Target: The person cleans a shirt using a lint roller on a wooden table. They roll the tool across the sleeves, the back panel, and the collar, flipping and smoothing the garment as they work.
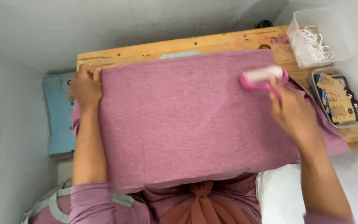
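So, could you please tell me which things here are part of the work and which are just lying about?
In use: mauve fabric, pink lint roller, left hand, right hand.

Lying about: tub of white strings, tray of card tags, folded blue garment.

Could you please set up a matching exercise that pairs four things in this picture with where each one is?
Things:
1. lint roller
2. left hand
3. white strings
4. light blue folded garment

Places:
A. in the clear tub at the far right corner of the wooden table
B. gripping the left edge of the mauve fabric
C. held in the right hand, on the fabric's far right part
D. beside the table, left of the fabric

Pairs: 1-C, 2-B, 3-A, 4-D
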